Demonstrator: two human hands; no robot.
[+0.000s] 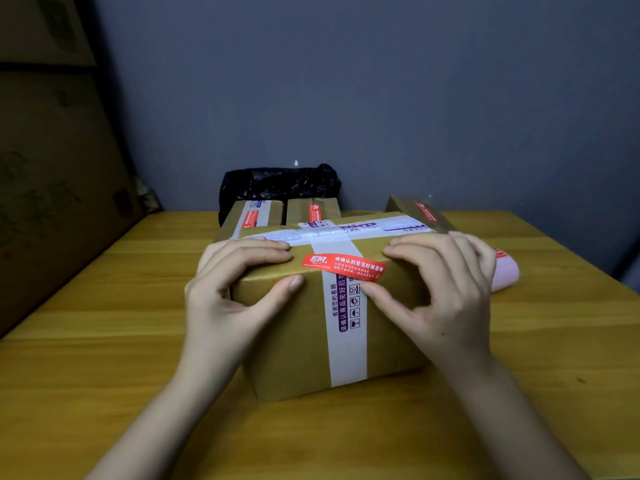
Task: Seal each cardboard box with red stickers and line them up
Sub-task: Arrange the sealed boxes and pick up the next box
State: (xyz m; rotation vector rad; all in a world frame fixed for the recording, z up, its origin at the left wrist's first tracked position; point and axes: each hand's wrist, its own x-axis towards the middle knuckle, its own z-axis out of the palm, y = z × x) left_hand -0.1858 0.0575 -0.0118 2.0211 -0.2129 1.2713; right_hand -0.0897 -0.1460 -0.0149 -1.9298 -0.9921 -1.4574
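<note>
hands (339, 292) press red sticker (343, 266) across cardboard box (294, 341) edge.

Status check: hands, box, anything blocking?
Both hands, left and right, grip brown cardboard box. Red sticker across near top edge. Nothing blocking.

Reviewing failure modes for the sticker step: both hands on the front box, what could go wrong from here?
1. The red sticker sits skewed over the near top edge of the front box; pressing it down now may fix it crooked or creased.
2. The right hand is close to the pink sheet and the tilted box behind; pushing the box back could knock them.
</note>
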